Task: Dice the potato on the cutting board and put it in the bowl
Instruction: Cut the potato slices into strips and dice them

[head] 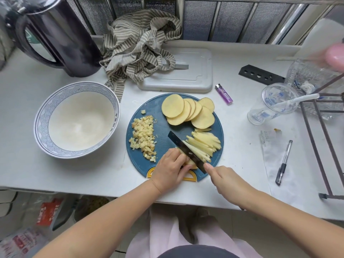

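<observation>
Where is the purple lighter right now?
In the head view, the purple lighter lies on the counter, beyond the far right edge of the blue cutting board, near a corner of the grey tray.

One bowl (43, 116), one cutting board (163, 127), one knife (183, 148), six potato slices (173, 108), one dice heap (144, 135) and one stick bundle (204, 142) are lying out; one left hand (170, 169) and one right hand (226, 180) are working.
</observation>
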